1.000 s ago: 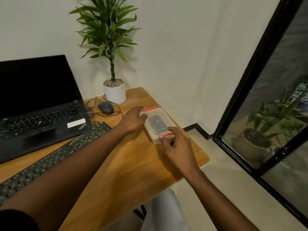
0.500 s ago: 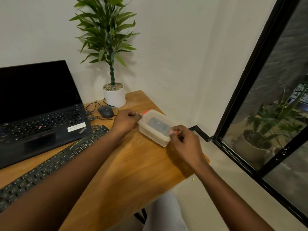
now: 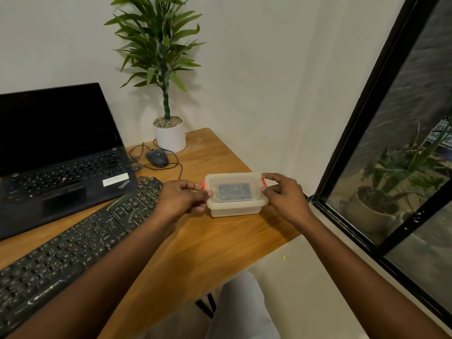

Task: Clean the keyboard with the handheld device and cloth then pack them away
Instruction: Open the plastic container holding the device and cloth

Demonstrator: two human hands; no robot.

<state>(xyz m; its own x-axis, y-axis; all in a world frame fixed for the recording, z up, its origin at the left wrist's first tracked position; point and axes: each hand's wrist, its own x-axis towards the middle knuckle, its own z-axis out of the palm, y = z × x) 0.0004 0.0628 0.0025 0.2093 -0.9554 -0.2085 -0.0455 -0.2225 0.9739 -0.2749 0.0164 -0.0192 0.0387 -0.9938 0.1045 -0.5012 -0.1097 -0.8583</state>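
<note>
Head view: a clear plastic box [image 3: 236,195] sits right of centre in the frame, on the near right part of a wooden desk [image 3: 200,243], its lid on and a dark item showing dimly through the top. That item may be the handheld device; the plastic blurs it too much to be sure, and no cloth can be made out. The left hand [image 3: 182,200] pinches the red clip [image 3: 204,185] at the box's left end, thumb tip against the lid edge. The right hand [image 3: 285,196] pinches the matching red clip [image 3: 263,182] at the right end between thumb and forefinger, its other fingers curled. Whether the clips are latched or loose cannot be told, so the step could be either opening the box to fetch the tools or sealing it once they are packed. Either way, the next move seems to call for both clips to be worked together while the box is held steady on the desk. Left of the box, a black keyboard [image 3: 73,243] runs toward the lower left corner, close to the left hand. A dark laptop [image 3: 58,152] fills the left edge, with a mouse [image 3: 157,157] and a potted plant [image 3: 168,133] at upper centre.
</note>
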